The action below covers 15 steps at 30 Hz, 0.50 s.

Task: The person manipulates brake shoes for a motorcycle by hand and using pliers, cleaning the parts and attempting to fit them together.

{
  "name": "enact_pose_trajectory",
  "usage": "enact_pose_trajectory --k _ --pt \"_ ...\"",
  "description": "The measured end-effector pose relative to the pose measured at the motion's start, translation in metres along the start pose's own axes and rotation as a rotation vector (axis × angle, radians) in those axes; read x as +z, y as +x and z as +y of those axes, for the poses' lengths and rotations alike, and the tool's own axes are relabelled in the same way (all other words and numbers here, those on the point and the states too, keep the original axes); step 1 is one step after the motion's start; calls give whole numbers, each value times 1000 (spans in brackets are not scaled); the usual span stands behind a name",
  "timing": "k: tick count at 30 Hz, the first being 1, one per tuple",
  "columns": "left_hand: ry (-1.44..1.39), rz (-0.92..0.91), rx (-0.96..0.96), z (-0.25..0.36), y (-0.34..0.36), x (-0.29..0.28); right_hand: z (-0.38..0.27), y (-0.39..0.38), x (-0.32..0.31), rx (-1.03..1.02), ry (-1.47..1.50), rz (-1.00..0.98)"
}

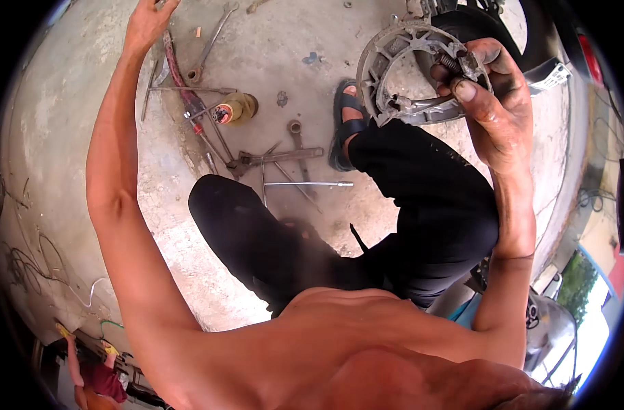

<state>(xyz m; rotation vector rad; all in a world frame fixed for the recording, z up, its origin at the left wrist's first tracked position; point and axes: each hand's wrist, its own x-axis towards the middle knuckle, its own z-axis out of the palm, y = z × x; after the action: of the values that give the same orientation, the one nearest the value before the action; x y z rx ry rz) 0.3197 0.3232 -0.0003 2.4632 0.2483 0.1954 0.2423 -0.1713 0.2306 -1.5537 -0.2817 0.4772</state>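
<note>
My left hand (pixel 149 19) is raised at the upper left near the picture's edge, fingers apart, with nothing visible in it. My right hand (pixel 497 113) grips a curved, grey cast-metal ring assembly (pixel 383 51) at the upper right; its thumb lies beside a coiled spring (pixel 450 62) and a small dark part. A short metal lever (pixel 421 104) crosses the lower part of the ring. A dark tire (pixel 503 37) shows just behind this assembly.
Wrenches (pixel 196 72), T-handled tools (pixel 305 183), pliers (pixel 193 113) and a yellow can (pixel 242 107) lie on the concrete floor (pixel 312 61). My bent knees and sandaled foot (pixel 353 126) are below. Cables (pixel 35 266) lie at left; another person (pixel 100 383) is at lower left.
</note>
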Motion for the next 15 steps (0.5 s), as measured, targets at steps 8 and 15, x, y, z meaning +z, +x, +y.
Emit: enact_pose_trajectory --k 8,15 --pt "522 -84 -474 -209 -336 -15 1 -17 -23 4 -122 23" --pt "705 -26 -387 -191 -488 15 -7 -46 0 108 -82 185"
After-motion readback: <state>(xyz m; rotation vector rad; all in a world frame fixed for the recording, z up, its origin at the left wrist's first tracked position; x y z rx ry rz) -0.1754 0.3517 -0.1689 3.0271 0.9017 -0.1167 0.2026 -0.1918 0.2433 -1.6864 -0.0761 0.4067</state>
